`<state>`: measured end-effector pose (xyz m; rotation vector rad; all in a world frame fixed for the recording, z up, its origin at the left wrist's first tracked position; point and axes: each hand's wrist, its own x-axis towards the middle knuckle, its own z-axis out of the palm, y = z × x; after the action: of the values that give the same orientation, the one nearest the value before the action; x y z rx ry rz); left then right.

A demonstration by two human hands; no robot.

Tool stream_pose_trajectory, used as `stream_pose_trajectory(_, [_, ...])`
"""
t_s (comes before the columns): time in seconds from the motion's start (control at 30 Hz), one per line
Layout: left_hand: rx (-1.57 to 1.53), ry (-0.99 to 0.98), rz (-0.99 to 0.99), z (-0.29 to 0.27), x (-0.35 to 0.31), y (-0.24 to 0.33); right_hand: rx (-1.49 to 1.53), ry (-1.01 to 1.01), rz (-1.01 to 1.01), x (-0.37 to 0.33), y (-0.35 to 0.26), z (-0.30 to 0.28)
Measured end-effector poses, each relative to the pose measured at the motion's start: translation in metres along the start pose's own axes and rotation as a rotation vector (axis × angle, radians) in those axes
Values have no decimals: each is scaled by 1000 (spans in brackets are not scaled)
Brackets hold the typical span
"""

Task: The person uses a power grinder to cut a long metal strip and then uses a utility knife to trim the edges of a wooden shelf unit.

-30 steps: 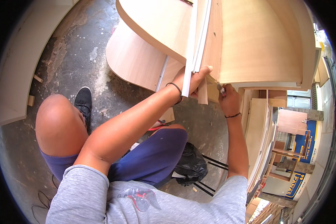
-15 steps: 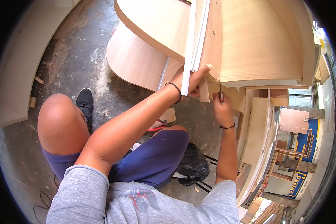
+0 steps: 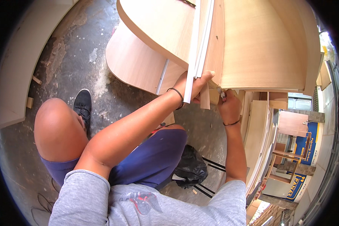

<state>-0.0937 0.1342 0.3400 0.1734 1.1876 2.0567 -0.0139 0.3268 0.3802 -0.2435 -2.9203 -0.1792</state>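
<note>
My left hand (image 3: pixel 199 83) is closed round the near edge of a wooden panel, thumb on top. A thin wooden edging strip (image 3: pixel 205 98) hangs down from beneath it. Two long white strips (image 3: pixel 194 49) run along the panel, and one crosses over this hand. Closed on a small knife (image 3: pixel 223 95), my right hand (image 3: pixel 231 106) is just under the corner of a curved pale wooden panel (image 3: pixel 261 49). Its blade (image 3: pixel 219 89) is near that corner; whether it touches the wood I cannot tell.
A rounded wooden board (image 3: pixel 133 60) sits lower, to the left. My bent knees are below my arms. A black plastic bag (image 3: pixel 192 165) lies on the concrete floor (image 3: pixel 64 71). Long boards (image 3: pixel 254 139) stand at the right, and a pale curved panel (image 3: pixel 17 71) at the far left.
My right hand has shifted slightly right and turned, and the knife blade is tilted more to the left. My left hand keeps its grip. The view has moved a little.
</note>
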Motion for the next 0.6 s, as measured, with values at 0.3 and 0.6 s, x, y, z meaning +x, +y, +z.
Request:
stream_pose_trajectory(0.3, [48, -10, -30, -5, 0, 6, 676, -204, 381, -17, -21, 1])
stream_pose_trajectory(0.6, [23, -6, -9, -4, 3, 2, 161, -67, 57, -13, -18, -22])
